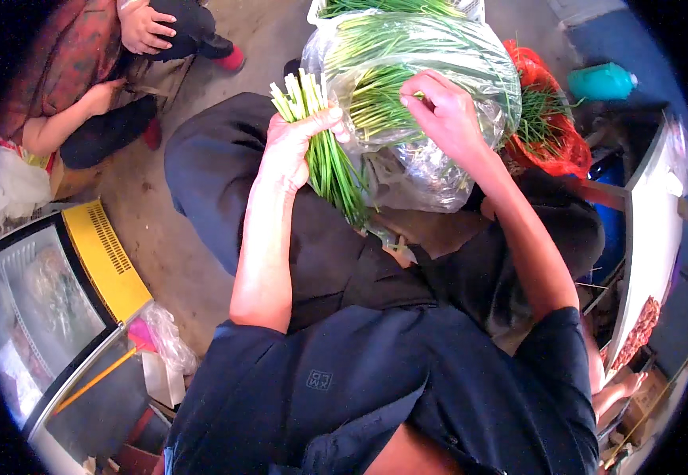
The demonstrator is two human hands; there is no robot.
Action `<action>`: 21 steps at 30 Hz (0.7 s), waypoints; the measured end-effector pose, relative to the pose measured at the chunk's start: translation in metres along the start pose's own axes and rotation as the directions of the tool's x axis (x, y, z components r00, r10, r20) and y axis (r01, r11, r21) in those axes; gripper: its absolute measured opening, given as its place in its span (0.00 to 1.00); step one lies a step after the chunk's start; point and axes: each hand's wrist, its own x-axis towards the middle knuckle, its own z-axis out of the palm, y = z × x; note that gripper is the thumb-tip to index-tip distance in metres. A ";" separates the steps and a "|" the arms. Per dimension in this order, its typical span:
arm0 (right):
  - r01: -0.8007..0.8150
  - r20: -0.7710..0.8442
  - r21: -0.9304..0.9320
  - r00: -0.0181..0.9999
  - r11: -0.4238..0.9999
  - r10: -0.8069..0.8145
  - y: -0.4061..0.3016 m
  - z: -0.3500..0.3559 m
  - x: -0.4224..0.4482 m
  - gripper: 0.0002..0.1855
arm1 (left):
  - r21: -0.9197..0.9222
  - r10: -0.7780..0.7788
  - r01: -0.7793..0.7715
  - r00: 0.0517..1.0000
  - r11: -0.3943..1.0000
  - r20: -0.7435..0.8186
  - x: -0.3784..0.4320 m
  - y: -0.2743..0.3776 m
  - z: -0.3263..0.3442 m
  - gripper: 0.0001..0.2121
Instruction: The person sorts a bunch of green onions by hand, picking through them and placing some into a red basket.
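My left hand (287,142) grips a bundle of green chives (337,178) above my left thigh. The pale cut ends stick up past the thumb, and the green leaves hang down towards my lap. Before me a clear plastic bag (433,184) holds more long chives (379,98), their pale ends to the left. Over the bag's opening is my right hand (442,113), its thumb and fingers drawn together. Whether a thin stalk is pinched there cannot be made out.
Behind the bag a white plastic crate (314,10) holds more chives. To the right lie a red mesh bag (578,157) with green scraps and a teal bottle (602,82). Another person's hand (145,28) rests at upper left. A glass-topped cabinet with a yellow panel (106,255) stands at left.
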 end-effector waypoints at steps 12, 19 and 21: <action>-0.377 0.195 0.829 0.887 0.414 0.418 -0.087 -0.018 -0.004 0.07 | 0.041 0.014 -0.025 0.972 0.999 0.234 -0.009 0.000 0.021 0.10; -0.421 0.173 0.835 0.813 0.355 0.556 -0.073 0.005 -0.012 0.06 | 0.074 -0.053 0.030 0.944 0.997 0.325 -0.019 0.003 0.035 0.11; -0.421 0.134 0.811 0.809 0.405 0.573 -0.075 0.008 -0.011 0.06 | 0.114 -0.062 0.026 0.943 0.993 0.327 -0.018 0.001 0.035 0.11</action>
